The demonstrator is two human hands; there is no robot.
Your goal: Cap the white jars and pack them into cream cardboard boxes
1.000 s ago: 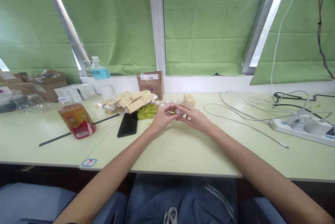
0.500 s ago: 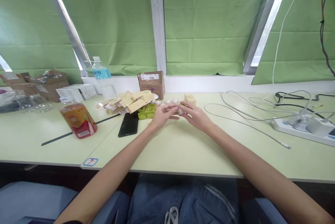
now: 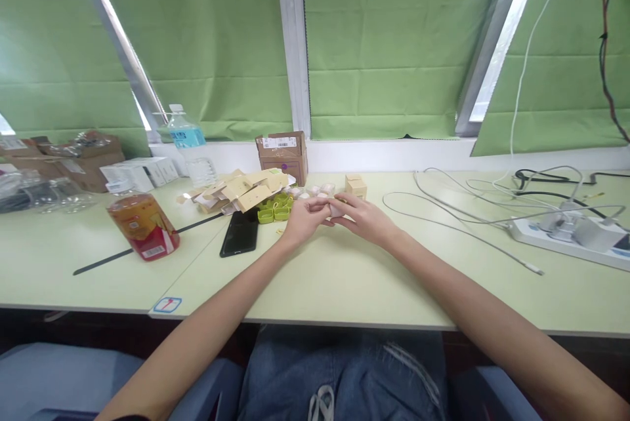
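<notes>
Holding one small whitish piece (image 3: 336, 211) between left hand (image 3: 302, 219) and right hand (image 3: 367, 216), fingertips together — well back from the desk's (image 3: 354, 283) front edge, with one black phone (image 3: 239, 235) leftward, one tan box (image 3: 356, 186) toward the back edge — facing green blinds (image 3: 384, 47).

From the left hand (image 3: 304, 219) and right hand (image 3: 367, 218) back to the table's (image 3: 354, 283) near edge the way is open, running left to the near left corner and right on the near side of the cable (image 3: 531, 268). Toward the far edge, the cartons (image 3: 251, 191), brown box (image 3: 283, 159) and small box (image 3: 356, 187) stand in the way; the phone (image 3: 239, 234) lies low by the left edge
</notes>
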